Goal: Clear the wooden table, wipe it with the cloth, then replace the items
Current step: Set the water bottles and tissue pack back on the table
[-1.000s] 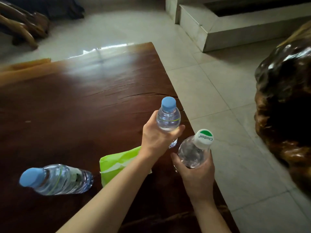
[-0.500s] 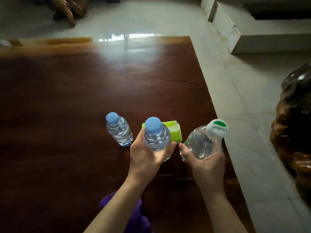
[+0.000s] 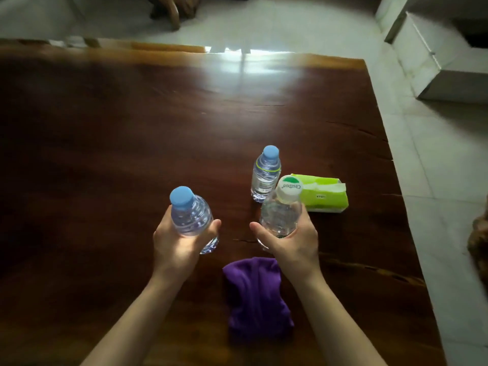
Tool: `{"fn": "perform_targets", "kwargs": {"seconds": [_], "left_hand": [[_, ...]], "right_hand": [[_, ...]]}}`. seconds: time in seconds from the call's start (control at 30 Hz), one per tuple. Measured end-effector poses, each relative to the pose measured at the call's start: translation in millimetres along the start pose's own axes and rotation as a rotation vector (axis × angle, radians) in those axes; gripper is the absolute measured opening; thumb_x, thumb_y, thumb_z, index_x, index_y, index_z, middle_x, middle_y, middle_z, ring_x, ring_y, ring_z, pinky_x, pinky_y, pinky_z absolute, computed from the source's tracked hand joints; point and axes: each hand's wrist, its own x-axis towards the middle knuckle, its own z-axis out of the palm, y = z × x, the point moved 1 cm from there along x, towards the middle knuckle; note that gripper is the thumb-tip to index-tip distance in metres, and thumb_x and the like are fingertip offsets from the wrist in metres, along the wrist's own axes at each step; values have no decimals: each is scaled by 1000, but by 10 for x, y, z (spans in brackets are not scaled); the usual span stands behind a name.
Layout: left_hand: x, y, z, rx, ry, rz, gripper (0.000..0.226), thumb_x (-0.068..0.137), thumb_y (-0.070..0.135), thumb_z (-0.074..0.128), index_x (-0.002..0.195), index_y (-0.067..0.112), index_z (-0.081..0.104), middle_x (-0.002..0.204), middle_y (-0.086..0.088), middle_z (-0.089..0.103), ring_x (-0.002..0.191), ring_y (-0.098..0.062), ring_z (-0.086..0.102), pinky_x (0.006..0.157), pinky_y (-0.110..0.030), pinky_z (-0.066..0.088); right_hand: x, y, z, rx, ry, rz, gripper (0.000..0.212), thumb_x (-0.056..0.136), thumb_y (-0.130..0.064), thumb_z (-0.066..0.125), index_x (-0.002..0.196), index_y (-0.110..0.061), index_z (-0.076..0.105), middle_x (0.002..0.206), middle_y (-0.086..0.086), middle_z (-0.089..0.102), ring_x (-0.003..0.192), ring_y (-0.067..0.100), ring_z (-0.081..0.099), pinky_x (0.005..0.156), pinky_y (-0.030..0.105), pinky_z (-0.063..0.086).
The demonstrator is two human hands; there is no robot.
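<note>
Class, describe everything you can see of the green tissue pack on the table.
The green tissue pack is a soft, lime-green plastic-wrapped block lying flat on the wooden table, near its right edge. White tissue shows along its top opening, and a small white label marks its front. The white-capped bottle held in the right hand overlaps its left end in view; contact is unclear.

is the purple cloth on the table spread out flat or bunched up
Bunched up. The purple cloth lies as a folded, creased bundle near the front edge of the dark wooden table, between the person's two forearms, not laid flat.
</note>
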Motion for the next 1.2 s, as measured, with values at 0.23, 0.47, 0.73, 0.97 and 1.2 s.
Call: {"fn": "perform_targets", "kwargs": {"seconds": [0.23, 0.47, 0.73, 0.97, 1.2], "left_hand": [[481, -399, -152, -22, 107, -41, 48, 67, 41, 87, 100, 15, 64, 92, -5, 72, 86, -25, 71, 82, -52, 57], [1018, -633, -49, -43, 172, -44, 49, 70, 39, 89, 104, 13, 64, 96, -8, 73, 89, -29, 72, 84, -53, 56], [1338, -757, 240, -80, 172, -67, 51, 71, 31, 90, 106, 6, 63, 98, -13, 73, 91, -32, 71, 85, -53, 56], [1373, -796, 335, -58, 166, -86, 54, 69, 33, 90, 107, 6, 62, 98, -9, 73, 90, -28, 71, 85, -51, 56], [1288, -872, 273, -4, 86, -121, 73, 64, 45, 89, 120, 11, 57, 108, 0, 69, 101, -19, 69, 92, -47, 55]], "right_hand": [[370, 39, 706, 7, -85, 25, 73, 66, -45, 91, 126, -22, 58, 115, -4, 70, 106, 9, 68, 94, 37, 56], [827, 137, 1150, -28, -119, -10, 69, 66, -45, 92, 120, -18, 59, 102, -15, 64, 98, -6, 63, 81, 5, 45], [1185, 335, 1359, -114, -145, -6, 75, 62, -49, 92, 121, -19, 58, 96, -21, 63, 90, -6, 63, 79, 2, 43], [1197, 369, 1400, -112, -197, -12, 71, 63, -46, 93, 119, -23, 54, 105, -16, 67, 95, -7, 64, 82, 9, 48], [1105, 378, 1358, -108, -263, 53, 95, 63, -43, 93, 141, -21, 43, 131, -7, 62, 120, -4, 57, 100, 12, 43]]}}
